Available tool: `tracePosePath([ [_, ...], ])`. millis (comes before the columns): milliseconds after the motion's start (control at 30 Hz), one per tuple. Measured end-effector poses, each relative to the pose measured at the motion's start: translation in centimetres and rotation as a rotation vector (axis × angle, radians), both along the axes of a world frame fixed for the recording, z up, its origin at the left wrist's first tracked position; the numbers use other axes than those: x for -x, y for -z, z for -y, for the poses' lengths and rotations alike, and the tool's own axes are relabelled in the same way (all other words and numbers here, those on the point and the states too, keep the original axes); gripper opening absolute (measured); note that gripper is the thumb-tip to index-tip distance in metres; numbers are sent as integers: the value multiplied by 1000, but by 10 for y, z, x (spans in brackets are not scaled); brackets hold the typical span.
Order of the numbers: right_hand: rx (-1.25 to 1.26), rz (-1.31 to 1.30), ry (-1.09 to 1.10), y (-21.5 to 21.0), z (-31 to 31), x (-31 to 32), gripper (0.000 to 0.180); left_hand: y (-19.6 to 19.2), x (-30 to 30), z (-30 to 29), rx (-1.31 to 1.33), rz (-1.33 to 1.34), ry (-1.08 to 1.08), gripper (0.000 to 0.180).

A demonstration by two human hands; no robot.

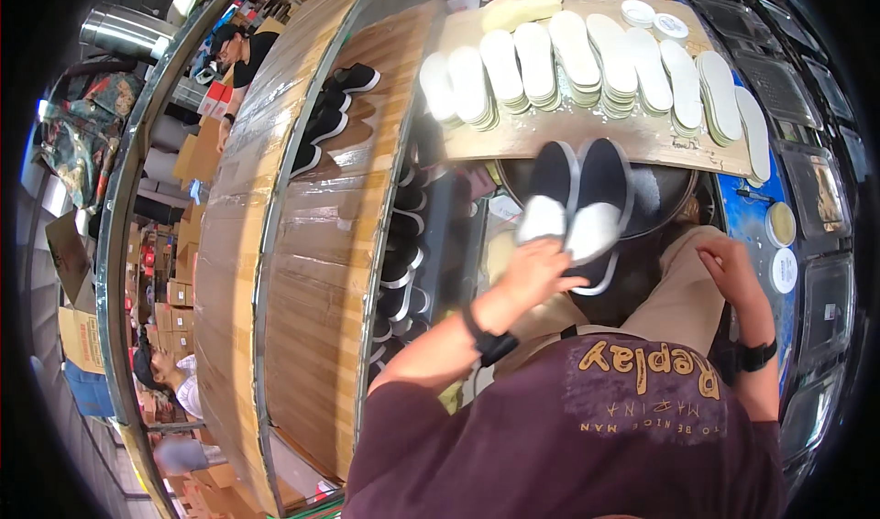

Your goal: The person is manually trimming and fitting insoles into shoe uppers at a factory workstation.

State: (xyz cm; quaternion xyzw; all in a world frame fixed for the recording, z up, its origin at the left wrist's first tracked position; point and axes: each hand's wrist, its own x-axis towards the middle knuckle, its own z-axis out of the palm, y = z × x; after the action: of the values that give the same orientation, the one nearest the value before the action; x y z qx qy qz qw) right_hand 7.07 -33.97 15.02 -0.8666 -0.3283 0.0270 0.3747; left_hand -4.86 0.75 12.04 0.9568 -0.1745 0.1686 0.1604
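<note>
My left hand (530, 279) is closed around the heel end of a pair of black slip-on shoes (600, 185) with white edges and white insides toward the heel. They are held side by side, toes pointing away from me, over a dark round basin (678, 194). Just below the pair, by my fingertips, shows another black, white-edged shoe part (594, 272); I cannot tell whether it is a separate shoe. By my right knee, my right hand (731, 267) is loosely bent with its fingers apart and nothing visible in it.
Beyond the basin, a wooden board (632, 143) carries stacks of white insoles (577, 47) in a row. Black shoes (325, 120) stand on the shelving rack (312, 272) at left. Round white-lidded containers (782, 270) sit at right. A co-worker (243, 56) is beyond the rack.
</note>
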Motion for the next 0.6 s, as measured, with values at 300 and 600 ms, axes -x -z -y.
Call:
tracePosePath([
  [300,209,-196,93,19,-7,9,13,-78,67,-144,-224,177,-769,44],
  [600,442,-143,129,30,-4,3,14,-97,-8,-175,2,239,-656,40],
])
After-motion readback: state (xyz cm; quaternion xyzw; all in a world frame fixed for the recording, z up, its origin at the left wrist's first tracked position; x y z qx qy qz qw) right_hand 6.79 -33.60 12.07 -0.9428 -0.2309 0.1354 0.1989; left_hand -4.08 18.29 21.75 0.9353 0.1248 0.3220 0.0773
